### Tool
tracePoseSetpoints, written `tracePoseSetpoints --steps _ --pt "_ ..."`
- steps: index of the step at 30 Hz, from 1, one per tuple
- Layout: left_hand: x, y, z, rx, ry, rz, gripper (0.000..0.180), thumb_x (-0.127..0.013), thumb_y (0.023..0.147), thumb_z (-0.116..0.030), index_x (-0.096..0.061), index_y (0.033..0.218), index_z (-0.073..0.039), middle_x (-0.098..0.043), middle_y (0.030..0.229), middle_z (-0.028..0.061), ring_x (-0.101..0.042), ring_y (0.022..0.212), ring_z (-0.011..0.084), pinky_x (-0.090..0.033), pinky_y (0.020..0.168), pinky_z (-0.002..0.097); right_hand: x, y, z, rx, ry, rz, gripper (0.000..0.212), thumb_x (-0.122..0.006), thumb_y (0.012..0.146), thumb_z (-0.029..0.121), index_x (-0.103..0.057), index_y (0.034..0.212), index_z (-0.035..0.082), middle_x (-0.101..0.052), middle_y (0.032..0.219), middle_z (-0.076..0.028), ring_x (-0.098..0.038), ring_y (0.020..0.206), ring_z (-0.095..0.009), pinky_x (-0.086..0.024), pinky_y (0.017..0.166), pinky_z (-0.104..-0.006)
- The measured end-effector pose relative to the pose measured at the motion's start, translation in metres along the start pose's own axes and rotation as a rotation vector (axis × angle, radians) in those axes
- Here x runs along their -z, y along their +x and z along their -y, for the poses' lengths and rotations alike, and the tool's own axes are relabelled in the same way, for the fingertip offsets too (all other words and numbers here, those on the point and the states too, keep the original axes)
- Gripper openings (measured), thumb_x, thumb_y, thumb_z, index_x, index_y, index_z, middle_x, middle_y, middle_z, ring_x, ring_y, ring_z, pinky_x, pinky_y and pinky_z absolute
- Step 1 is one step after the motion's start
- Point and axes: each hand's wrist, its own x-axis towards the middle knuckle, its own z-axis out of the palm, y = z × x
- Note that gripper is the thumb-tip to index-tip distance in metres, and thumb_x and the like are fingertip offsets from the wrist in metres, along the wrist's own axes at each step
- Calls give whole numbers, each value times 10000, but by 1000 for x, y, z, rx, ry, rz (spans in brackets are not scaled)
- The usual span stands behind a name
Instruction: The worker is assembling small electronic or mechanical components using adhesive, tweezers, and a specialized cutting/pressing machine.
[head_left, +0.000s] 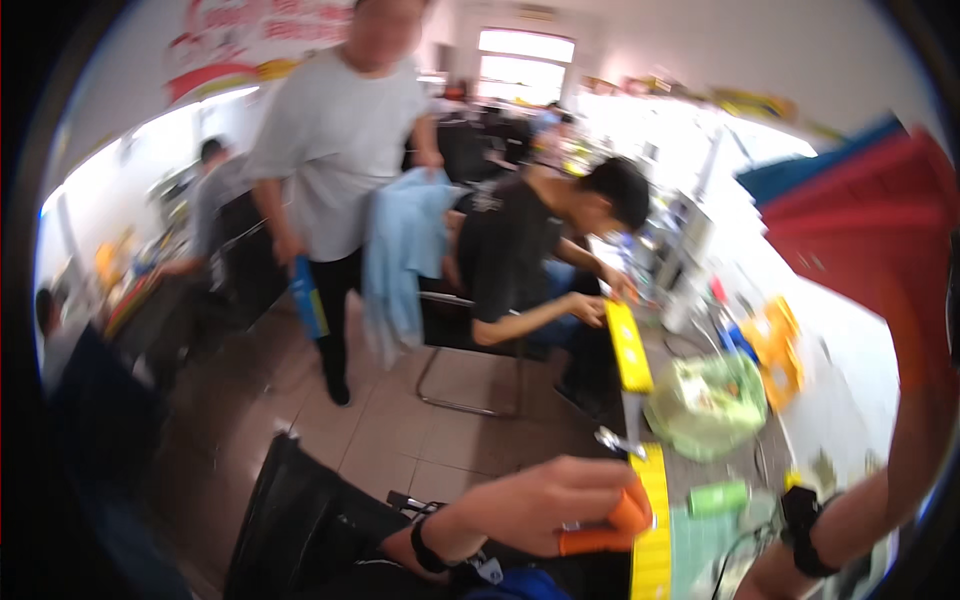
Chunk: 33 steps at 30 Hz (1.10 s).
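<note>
My left hand is low in the middle, above the yellow strip along the bench edge. Orange covers sit on its fingers, which are curled together; whether something small is between them is hidden. My right arm, with a black wristband, rises at the right edge. My right hand is up against a red plastic bin, and an orange finger cover shows there. Motion blur smears its fingers, so I cannot tell whether they grip the bin. A blue bin shows behind the red one.
On the bench are a green mat, a green cylinder, a bin lined with a pale green bag and a yellow bag. A seated co-worker works beyond; another person stands in the aisle, near a chair with light-blue cloth.
</note>
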Motion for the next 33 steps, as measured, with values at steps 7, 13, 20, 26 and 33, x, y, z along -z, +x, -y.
tracePoseSetpoints --steps 7,13,20,26,33 --pt "-1 -5 -43 37 349 -108 248 -878 697 -80 -693 854 -31 -709 842 138 -689 718 208 -519 604 285 5 -80 36 -610 -3 273 449 -682 901 23 -646 1348 48 -735 1152 -165 -722 980 -271 -561 898 -335" --pt "-11 0 19 116 356 -87 264 -875 703 -129 -689 856 -21 -699 844 134 -637 726 206 -458 636 290 -16 -119 -12 -467 245 156 265 -636 896 -11 -750 1128 46 -762 1070 -175 -733 972 -296 -559 869 -350" --pt "-8 -32 63 337 234 -143 243 -851 740 -78 -678 890 1 -671 910 151 -625 758 231 -467 685 303 -142 -271 -78 -758 187 532 331 -597 821 -110 -755 1092 -4 -772 1056 -175 -747 960 -282 -577 865 -355" --pt "30 -66 93 439 151 -256 284 -839 810 -89 -655 999 17 -660 946 175 -620 781 245 -489 684 302 -163 -384 -103 -930 -412 1170 394 -629 950 155 -651 1341 200 -663 1253 -119 -692 1103 -300 -584 920 -420" --pt "46 -61 116 490 127 -153 244 -812 842 -175 -622 878 -26 -608 864 134 -577 717 230 -454 637 299 -161 -425 -127 -1109 -416 1317 439 -642 894 138 -621 1332 166 -611 1304 -211 -659 1143 -399 -538 990 -468"
